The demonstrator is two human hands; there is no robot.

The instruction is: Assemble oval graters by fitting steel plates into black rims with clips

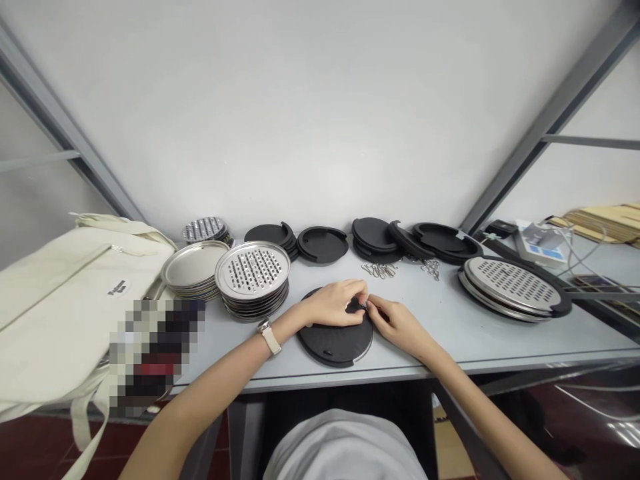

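A black round plastic holder (336,345) lies flat near the table's front edge. Over its far part rests my left hand (336,303), a watch on the wrist, with thumb and fingers curled together at the right rim. My right hand (400,325) meets it there, its thumb and forefinger pinched. What the fingertips hold between them is too small and hidden to make out. Behind my hands lie small bent wire clips (379,270) and more wire clips (431,268).
To the left stand a stack of grater discs (253,270), plain metal discs (193,267) and a cream bag (65,293). Black holders (323,245) line the wall. At the right are a stack of assembled graters (513,287) and a small device with cables (543,243).
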